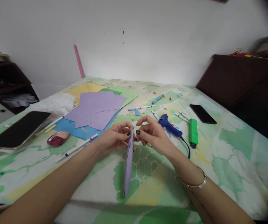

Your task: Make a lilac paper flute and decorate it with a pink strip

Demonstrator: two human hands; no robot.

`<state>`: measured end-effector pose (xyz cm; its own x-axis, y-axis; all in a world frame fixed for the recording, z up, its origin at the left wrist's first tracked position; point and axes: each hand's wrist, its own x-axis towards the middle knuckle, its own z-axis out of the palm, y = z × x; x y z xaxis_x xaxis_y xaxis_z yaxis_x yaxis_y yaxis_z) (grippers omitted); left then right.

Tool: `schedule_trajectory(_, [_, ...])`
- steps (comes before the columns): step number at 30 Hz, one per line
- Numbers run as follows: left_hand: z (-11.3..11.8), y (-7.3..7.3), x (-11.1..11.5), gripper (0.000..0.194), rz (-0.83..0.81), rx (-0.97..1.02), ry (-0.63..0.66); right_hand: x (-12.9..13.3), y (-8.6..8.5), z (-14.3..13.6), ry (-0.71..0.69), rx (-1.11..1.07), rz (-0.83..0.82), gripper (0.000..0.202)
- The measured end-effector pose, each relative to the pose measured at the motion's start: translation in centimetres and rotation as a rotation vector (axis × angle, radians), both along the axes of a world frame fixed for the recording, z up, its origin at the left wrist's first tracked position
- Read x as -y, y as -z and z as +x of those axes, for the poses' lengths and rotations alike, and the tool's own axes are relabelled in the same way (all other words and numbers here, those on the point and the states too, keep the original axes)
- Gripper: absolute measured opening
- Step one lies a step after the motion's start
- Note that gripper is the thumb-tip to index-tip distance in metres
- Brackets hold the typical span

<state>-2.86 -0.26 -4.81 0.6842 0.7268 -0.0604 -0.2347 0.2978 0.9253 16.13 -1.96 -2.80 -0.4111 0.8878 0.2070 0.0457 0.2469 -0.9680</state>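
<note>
A narrow roll of purple paper (128,165) points toward me over the front of the table, its far end between my hands. My left hand (116,137) pinches that far end between thumb and fingers. Just to the right, my right hand (151,133) has its thumb and index fingertip close together beside the roll's tip; whether anything small is between them is too small to tell. A blue glue gun (170,126) lies beyond my right hand. Purple sheets (94,107) lie on blue, green and yellow paper at the back left.
The patterned table (229,155) also holds a green cutter (193,132), a black phone (202,114), a larger phone (19,129), a dark red item (58,138), several white markers and white netting (54,104). A cable (187,147) runs from the glue gun past my right wrist.
</note>
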Motion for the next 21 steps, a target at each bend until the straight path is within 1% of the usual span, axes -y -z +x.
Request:
schedule_trajectory(1, [-0.1, 0.0, 0.0, 0.025, -0.014, 0.012, -0.010, -0.4, -0.3, 0.8, 0.109, 0.075, 0.056, 0.016])
schedule_trajectory(2, [-0.2, -0.1, -0.1, 0.023, -0.023, 0.023, -0.022, -0.8, -0.5, 1.7, 0.258, 0.178, 0.121, 0.017])
schedule_trajectory(3, [-0.3, -0.1, -0.1, 0.022, -0.028, 0.034, -0.031, -1.4, -0.7, 2.7, 0.425, 0.325, 0.197, 0.017])
schedule_trajectory(4, [-0.4, -0.1, -0.1, 0.020, -0.031, 0.048, -0.040, -1.9, -0.7, 3.8, 0.567, 0.513, 0.257, 0.020])
schedule_trajectory(5, [-0.5, -0.2, -0.1, 0.019, -0.035, 0.059, -0.046, -2.4, -0.7, 4.8, 0.680, 0.725, 0.275, 0.024])
schedule_trajectory(6, [-0.5, -0.2, -0.1, 0.018, -0.038, 0.072, -0.051, -2.9, -0.4, 5.7, 0.740, 0.925, 0.241, 0.028])
schedule_trajectory(7, [-0.6, -0.2, 0.0, 0.018, -0.043, 0.085, -0.054, -3.3, -0.1, 6.4, 0.772, 1.089, 0.164, 0.032])
schedule_trajectory(8, [-0.6, -0.2, 0.0, 0.018, -0.048, 0.097, -0.054, -3.7, 0.2, 7.0, 0.756, 1.216, 0.083, 0.033])
schedule_trajectory(9, [-0.6, -0.2, 0.0, 0.018, -0.053, 0.109, -0.054, -3.9, 0.6, 7.4, 0.715, 1.300, 0.031, 0.032])
schedule_trajectory(11, [-0.7, -0.2, -0.1, 0.019, -0.063, 0.126, -0.049, -4.2, 1.3, 7.9, 0.644, 1.379, -0.012, 0.029])
schedule_trajectory(13, [-0.7, -0.1, -0.1, 0.020, -0.070, 0.137, -0.040, -4.5, 1.7, 8.1, 0.622, 1.392, -0.003, 0.026])
schedule_trajectory(15, [-0.8, 0.0, -0.1, 0.019, -0.073, 0.142, -0.032, -4.7, 1.7, 8.3, 0.625, 1.378, 0.003, 0.022])
schedule_trajectory(19, [-0.8, 0.1, 0.0, 0.016, -0.085, 0.155, -0.046, -5.0, 0.8, 8.6, 0.647, 1.342, 0.020, 0.018])
schedule_trajectory(21, [-0.7, 0.2, 0.0, 0.015, -0.095, 0.176, -0.070, -4.9, 0.1, 8.7, 0.710, 1.241, 0.029, 0.020])
